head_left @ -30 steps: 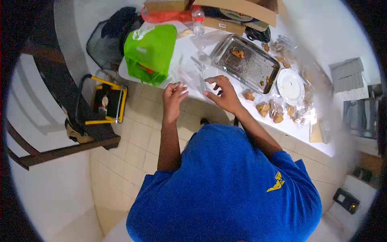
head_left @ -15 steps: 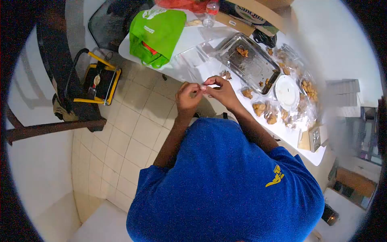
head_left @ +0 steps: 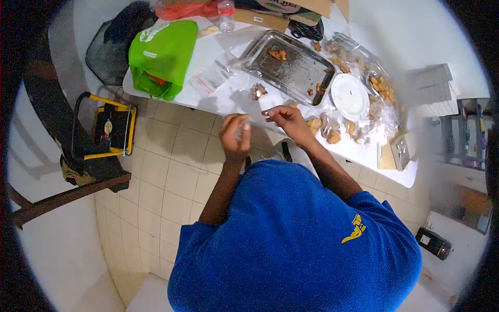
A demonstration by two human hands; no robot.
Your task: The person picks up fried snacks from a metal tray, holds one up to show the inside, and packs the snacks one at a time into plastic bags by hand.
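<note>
My left hand (head_left: 236,136) is raised at the table's front edge, fingers curved and the thumb apart from them, with nothing plainly visible in it. To its right, my right hand (head_left: 292,124) has thumb and fingertips pinched together. Whatever the pinch holds is too small or too clear to make out. A piece of brown fried food in clear plastic (head_left: 258,91) lies on the white table (head_left: 236,106) just beyond the hands. Beside my right hand are several clear bags of brown food pieces (head_left: 332,136). Flat clear plastic bags (head_left: 214,74) lie beyond my left hand.
A metal tray (head_left: 299,65) holds a few brown pieces and crumbs. Right of it are a white plate or lid (head_left: 350,97) and more bagged food (head_left: 383,88). A green bag (head_left: 162,57), a bottle (head_left: 226,16) and a cardboard box (head_left: 260,19) stand further back. A yellow-framed step stool (head_left: 106,126) is left.
My hands were together at the fingertips and have moved apart, the left one now with its thumb and fingers separated. The view has shifted, so the table sits further left.
</note>
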